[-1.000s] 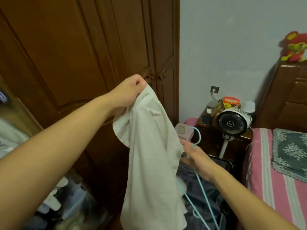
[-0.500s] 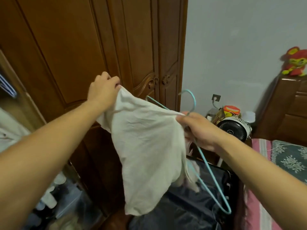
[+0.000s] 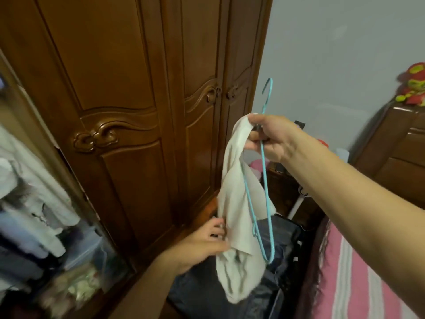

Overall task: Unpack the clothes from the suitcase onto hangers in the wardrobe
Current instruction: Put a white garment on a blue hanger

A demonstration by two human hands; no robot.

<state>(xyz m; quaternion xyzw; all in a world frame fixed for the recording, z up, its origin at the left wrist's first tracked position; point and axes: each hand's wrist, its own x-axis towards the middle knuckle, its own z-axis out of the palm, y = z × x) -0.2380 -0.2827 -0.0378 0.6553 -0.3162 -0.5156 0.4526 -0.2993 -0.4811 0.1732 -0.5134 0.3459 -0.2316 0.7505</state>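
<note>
Dangling from right hand (image 3: 273, 137) gripping hanger (image 3: 262, 203), garment (image 3: 234, 217) touches loosely spread left hand (image 3: 202, 242).

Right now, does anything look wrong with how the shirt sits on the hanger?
Yes. The cream shirt hangs bunched beside the blue hanger, not spread over it; the right hand holds both together.

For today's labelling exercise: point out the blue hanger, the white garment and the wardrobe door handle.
blue hanger (image 3: 249, 199): head view, on its left wire arm.
white garment (image 3: 232, 215): head view, mid-fabric below the right hand.
wardrobe door handle (image 3: 95, 138): head view, carved handle's middle.
</note>
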